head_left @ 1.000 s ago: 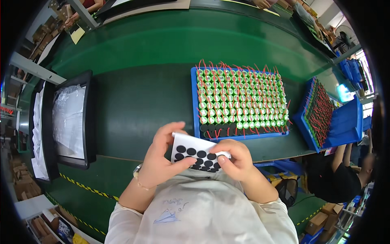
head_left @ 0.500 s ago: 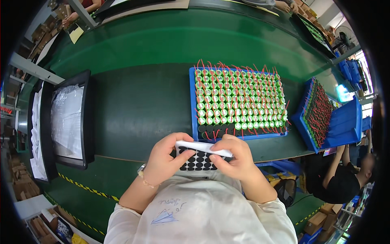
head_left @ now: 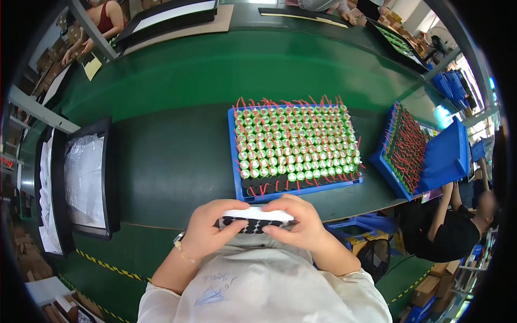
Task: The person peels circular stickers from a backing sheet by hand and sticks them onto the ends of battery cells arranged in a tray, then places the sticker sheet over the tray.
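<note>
Between my two hands is a white sheet of round black stickers (head_left: 257, 214), folded over along its far part so that the white back shows above the rows of black dots. My left hand (head_left: 212, 227) pinches its left end, and my right hand (head_left: 300, 225) pinches the right end, thumbs on the dotted face. Just beyond stands a blue tray (head_left: 235, 156) packed with upright green cylindrical battery cells (head_left: 293, 142) with red wires. Black discs (head_left: 264, 184) cover the cell tops at the near left of the tray; most other tops are bare.
At right, a second blue tray (head_left: 401, 153) holds wired cells with black tops, beside a tilted blue bin (head_left: 447, 156) and a co-worker (head_left: 447, 231). Black trays with white sheets and clear plastic (head_left: 86, 172) stand at left. Other people sit across the green bench (head_left: 226, 70).
My view has shifted, so the cell tray appears lower and further left. In my hands the sticker sheet has folded further, with fewer black dots showing.
</note>
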The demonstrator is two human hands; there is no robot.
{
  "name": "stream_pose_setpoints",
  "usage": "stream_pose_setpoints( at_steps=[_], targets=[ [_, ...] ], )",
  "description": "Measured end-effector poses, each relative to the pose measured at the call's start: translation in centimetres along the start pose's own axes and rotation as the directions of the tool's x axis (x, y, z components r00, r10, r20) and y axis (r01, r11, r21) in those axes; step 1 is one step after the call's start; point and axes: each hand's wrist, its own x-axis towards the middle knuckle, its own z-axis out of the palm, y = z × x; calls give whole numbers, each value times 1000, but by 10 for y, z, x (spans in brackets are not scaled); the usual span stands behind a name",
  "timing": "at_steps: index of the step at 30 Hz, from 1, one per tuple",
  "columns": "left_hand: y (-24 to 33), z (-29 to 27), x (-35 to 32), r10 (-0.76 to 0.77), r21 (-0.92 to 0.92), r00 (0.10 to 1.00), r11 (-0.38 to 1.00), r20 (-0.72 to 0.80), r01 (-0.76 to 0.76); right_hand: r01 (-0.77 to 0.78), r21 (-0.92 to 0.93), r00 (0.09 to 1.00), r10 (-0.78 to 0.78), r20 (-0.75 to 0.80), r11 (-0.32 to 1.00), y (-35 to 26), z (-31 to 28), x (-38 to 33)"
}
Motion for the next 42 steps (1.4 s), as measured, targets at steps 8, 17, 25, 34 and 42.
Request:
stream_pose_setpoints(
  at_steps=[8,17,25,34,42],
  targets=[
    [18,17,-15,-352,-423,936,844,25,329,277,-482,931,-356,-78,831,-4,-1,-19],
    [25,18,-27,112,279,990,951,85,-131,185,-290,971,-221,-95,939,-13,20,-45],
    [-4,-15,-88,27,252,998,967,64,-42,288,-310,957,-281,66,906,-17,77,-53],
    [-19,-49,-114,-195,-8,941,979,275,205,274,-513,955,-291,50,814,-27,113,-64],
    [-14,-41,-105,-1,-191,985,981,175,35,101,-473,986,-150,-67,875,-42,113,-68]
  ],
)
